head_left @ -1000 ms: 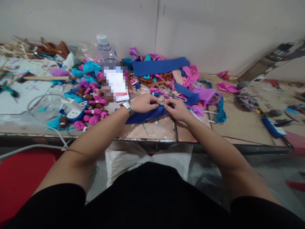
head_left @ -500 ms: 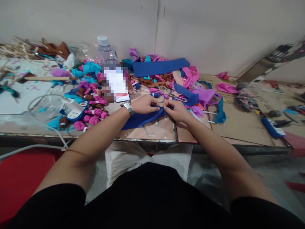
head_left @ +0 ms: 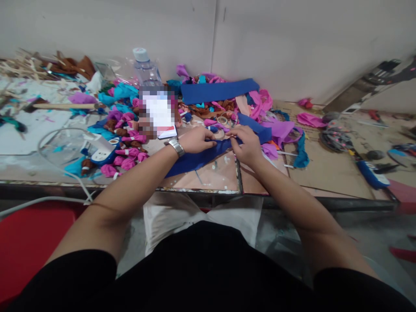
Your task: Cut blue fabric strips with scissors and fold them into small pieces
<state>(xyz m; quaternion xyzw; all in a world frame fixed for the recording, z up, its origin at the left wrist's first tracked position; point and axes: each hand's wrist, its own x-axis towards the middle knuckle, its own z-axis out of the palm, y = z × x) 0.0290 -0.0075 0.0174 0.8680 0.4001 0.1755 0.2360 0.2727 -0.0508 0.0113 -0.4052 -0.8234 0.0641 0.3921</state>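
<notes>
A dark blue cloth strip point(head_left: 198, 158) lies slantwise on the table's front part, its far right end between my two hands. My left hand point(head_left: 195, 141), wearing a metal watch on its wrist, pinches the strip's upper edge with thumb and fingertips. At the strip's right end, my right hand point(head_left: 247, 145) has its thumb and fingers on the cloth, which looks gathered there. Just behind my right hand is another blue cloth piece point(head_left: 256, 128). A longer blue strip point(head_left: 219, 91) rests on the heap farther back.
Bundled pink pieces point(head_left: 128, 162) lie left of my hands, near a power strip point(head_left: 104, 156) with a cable. Behind them stand a phone point(head_left: 159, 112) and a clear bottle point(head_left: 146, 71). A hammer point(head_left: 65, 106) lies far left. Cardboard point(head_left: 325, 169) covers the right side.
My right hand has shifted slightly right and its fingers have spread along the cloth's end. My left hand stays nearly in place.
</notes>
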